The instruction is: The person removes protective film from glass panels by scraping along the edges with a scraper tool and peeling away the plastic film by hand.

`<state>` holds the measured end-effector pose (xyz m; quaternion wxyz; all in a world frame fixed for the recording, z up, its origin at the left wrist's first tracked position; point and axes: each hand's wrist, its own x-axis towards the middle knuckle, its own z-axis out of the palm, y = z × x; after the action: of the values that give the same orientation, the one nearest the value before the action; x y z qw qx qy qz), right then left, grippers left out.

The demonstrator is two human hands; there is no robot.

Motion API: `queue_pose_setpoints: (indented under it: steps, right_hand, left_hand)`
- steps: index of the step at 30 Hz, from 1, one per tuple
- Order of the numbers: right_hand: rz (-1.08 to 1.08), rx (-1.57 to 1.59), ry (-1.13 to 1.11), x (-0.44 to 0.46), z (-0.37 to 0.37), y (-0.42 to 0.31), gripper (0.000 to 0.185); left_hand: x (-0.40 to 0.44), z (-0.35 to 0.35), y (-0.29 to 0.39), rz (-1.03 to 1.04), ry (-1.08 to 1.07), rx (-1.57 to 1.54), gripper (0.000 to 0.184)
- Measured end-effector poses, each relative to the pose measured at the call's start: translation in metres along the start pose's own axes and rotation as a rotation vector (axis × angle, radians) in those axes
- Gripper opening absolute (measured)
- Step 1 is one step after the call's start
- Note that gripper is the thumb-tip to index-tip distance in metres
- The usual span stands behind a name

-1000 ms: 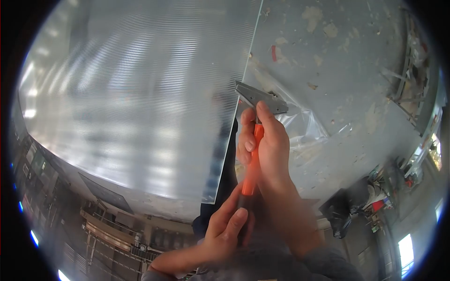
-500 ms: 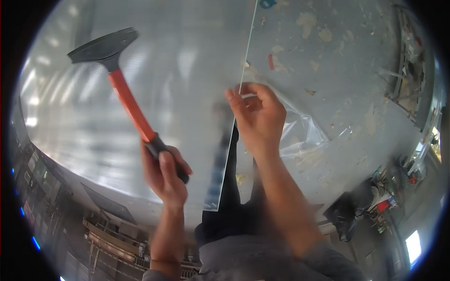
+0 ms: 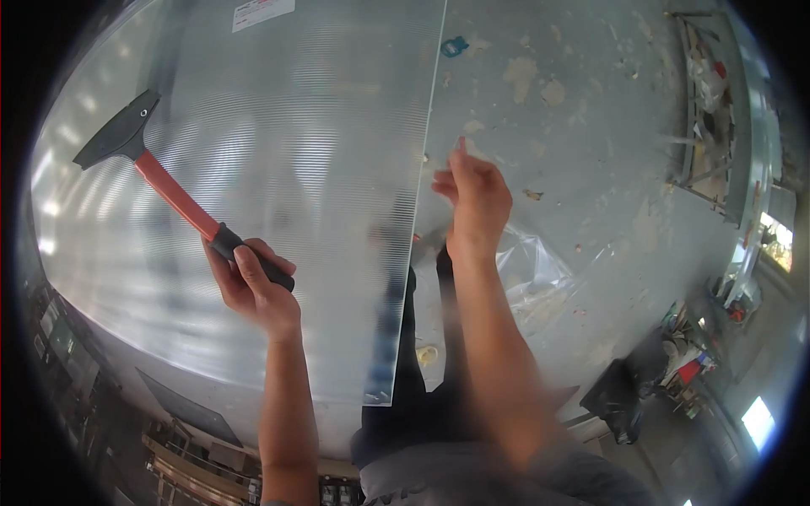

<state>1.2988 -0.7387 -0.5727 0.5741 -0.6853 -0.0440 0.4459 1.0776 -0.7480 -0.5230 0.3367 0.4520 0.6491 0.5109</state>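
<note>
How much is finished is unclear: a label [image 3: 263, 13] is on the panel [image 3: 329, 228], over which the left hand [image 3: 260, 291] grips the scraper [image 3: 177, 194], while the right hand [image 3: 481, 201], loosely curled, apparently empty, hovers beside its edge.

- To my right I see a grey floor [image 3: 624, 194] with pale patches.
- A crumpled clear plastic sheet [image 3: 536, 274] lies on it.
- Farther ahead of me is a small blue-green thing [image 3: 454, 46].
- A brown scrap [image 3: 532, 195] lies nearer me.
- At my far right stands a frame [image 3: 742, 143].
- Low on my right: a black bag [image 3: 614, 405], near something red [image 3: 689, 371].
</note>
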Motion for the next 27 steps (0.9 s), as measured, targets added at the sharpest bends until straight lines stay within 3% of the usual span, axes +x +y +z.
queue_pose_setpoints:
  steps: [2,5,9,12,16,17,21,23,24,25,27]
  right_hand:
    - [-0.034,0.120,-0.041,0.017,0.017,-0.013,0.024]
    - [0.078,0.332,-0.233,0.027,0.036,-0.028,0.022]
    - [-0.009,0.122,-0.186,0.021,0.047,-0.028,0.023]
    - [-0.335,-0.216,-0.031,0.012,0.051,-0.022,0.026]
    - [-0.453,-0.492,-0.021,0.020,0.037,-0.001,0.032]
    - [-0.456,-0.490,-0.025,0.024,0.027,0.010,0.032]
    - [-0.134,-0.393,-0.099,0.016,-0.002,0.013,0.034]
    - [-0.375,-0.549,-0.075,0.002,0.014,-0.010,0.042]
    - [-0.686,-0.667,-0.001,-0.017,0.027,-0.013,0.056]
    - [-0.702,-0.655,-0.005,-0.031,0.039,-0.013,0.056]
    - [-0.796,-0.795,-0.070,-0.047,0.053,-0.016,0.077]
  left_hand:
    - [0.000,-0.001,0.002,0.007,-0.011,0.020,0.046]
    - [0.001,0.001,0.003,0.017,0.000,0.021,0.047]
    - [-0.001,0.001,0.000,0.025,0.021,0.025,0.049]
    - [-0.002,0.001,-0.001,0.059,0.006,0.039,0.050]
    - [-0.001,0.000,-0.002,0.061,0.000,0.038,0.050]
    - [-0.001,0.000,-0.001,0.056,0.000,0.035,0.050]
    - [-0.006,-0.004,0.001,0.054,0.007,0.019,0.051]
    - [0.000,0.003,0.003,0.066,0.013,-0.013,0.051]
    - [0.001,0.005,0.004,0.090,0.025,-0.027,0.051]
    - [0.000,0.004,0.006,0.071,0.023,-0.020,0.052]
    - [-0.002,0.003,0.010,0.029,0.015,-0.007,0.053]
